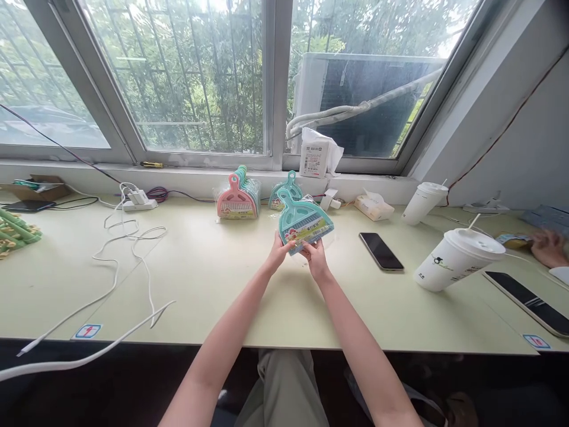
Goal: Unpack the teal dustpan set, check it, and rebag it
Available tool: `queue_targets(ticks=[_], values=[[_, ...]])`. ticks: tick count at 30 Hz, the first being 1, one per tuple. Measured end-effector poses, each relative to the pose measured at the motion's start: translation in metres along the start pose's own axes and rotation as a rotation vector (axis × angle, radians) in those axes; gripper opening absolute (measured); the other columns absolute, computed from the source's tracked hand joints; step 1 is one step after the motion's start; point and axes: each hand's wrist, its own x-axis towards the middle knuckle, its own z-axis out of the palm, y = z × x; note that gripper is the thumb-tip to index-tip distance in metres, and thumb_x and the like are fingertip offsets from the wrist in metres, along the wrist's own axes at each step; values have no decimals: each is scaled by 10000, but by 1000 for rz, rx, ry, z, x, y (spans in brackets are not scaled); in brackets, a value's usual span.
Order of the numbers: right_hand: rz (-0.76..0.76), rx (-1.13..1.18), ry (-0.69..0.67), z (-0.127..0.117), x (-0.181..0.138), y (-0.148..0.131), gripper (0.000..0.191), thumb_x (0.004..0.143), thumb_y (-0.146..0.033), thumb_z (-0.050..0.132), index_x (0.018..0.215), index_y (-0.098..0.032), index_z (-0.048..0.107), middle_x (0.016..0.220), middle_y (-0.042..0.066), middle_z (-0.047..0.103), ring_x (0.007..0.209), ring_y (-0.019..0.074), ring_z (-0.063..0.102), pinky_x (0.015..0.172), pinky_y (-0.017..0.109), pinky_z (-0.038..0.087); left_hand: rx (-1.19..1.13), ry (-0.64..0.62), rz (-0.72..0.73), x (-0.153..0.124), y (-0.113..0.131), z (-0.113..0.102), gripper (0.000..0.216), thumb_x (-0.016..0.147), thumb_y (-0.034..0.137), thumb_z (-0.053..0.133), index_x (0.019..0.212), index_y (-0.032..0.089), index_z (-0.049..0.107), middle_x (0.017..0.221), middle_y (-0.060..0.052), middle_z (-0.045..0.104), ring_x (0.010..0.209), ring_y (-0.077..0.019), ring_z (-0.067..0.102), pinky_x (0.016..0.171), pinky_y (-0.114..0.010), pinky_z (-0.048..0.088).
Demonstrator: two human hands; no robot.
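Both my hands hold a teal mini dustpan and brush set (304, 218) in clear wrapping, raised over the table and tilted. My left hand (279, 254) grips its lower left corner, and my right hand (315, 256) has its lower edge near the right. A printed label runs across the front of the set. Behind it, another teal set (291, 185) stands near the wall. To the left of that is a row of wrapped sets with a pink one (237, 201) in front.
On the right are a phone (381, 251), two white lidded cups, the nearer cup (457, 261) with a straw, and a tissue pack (374, 205). Another person's hand (550, 248) rests at the far right. White cables (116, 261) and a power strip (139, 203) lie on the left.
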Motion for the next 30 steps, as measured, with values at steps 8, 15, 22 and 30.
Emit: queue_targets(ticks=[8,15,22,30], values=[[54,-41,1,0,1,1,490,682,-256,704,1126,-247,498,1083,12,668,948,173,664,846,340,568,50,-3,-107,-3,2,-2,649,717,379,697,1234,210,343,1255,-106,534,1155,-282,527,890,-430,482],[149,-23,113,0,7,3,289,795,-271,584,1077,-256,521,1056,-2,675,790,142,684,741,321,594,70,-37,-104,-1,-1,-4,673,710,418,699,1238,218,334,1284,-110,518,1175,-299,519,870,-445,496],[230,-215,194,-13,15,-15,141,867,-266,517,913,-151,585,910,74,691,685,164,698,594,270,589,99,-39,-142,2,4,-14,658,743,397,671,1284,241,330,1292,-101,533,1104,-288,578,873,-480,511],[233,-313,223,-22,17,-19,210,889,-326,524,924,-125,574,954,124,689,653,192,714,480,228,524,13,-160,-187,-1,12,-21,641,783,347,650,1305,276,285,1292,-94,541,908,-230,671,760,-442,578]])
